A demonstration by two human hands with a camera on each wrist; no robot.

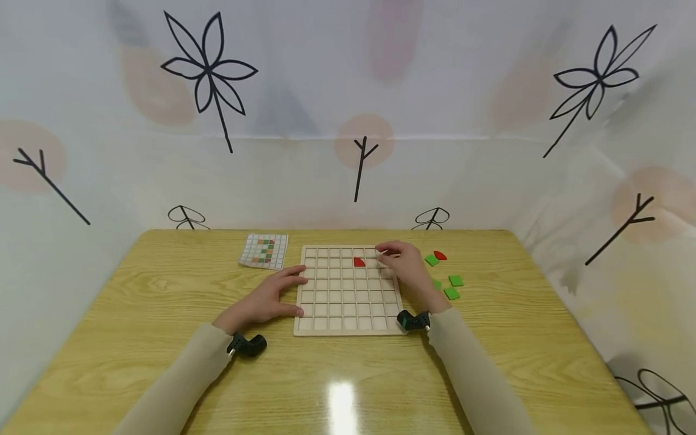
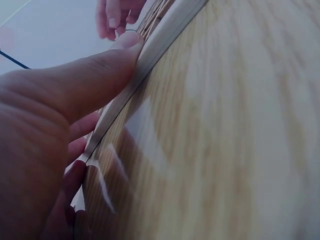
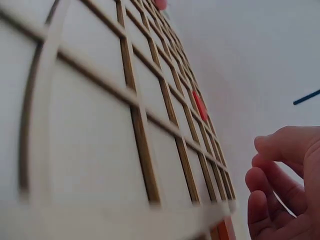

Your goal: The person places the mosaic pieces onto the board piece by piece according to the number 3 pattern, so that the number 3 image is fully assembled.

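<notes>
A square wooden grid board lies on the table, with one red quarter-round tile in a cell near its top. My left hand rests against the board's left edge, fingers and thumb spread and fairly straight. The left wrist view shows the thumb touching the side of the frame. Over the board's upper right corner is my right hand, its fingers loosely bent. The right wrist view shows its thumb and fingertips close together, with no tile visible between them.
Right of the board lie several green square tiles, one partly behind the right hand, and a red tile. A card with a coloured grid pattern lies at the upper left. Patterned white cloth stands behind the table.
</notes>
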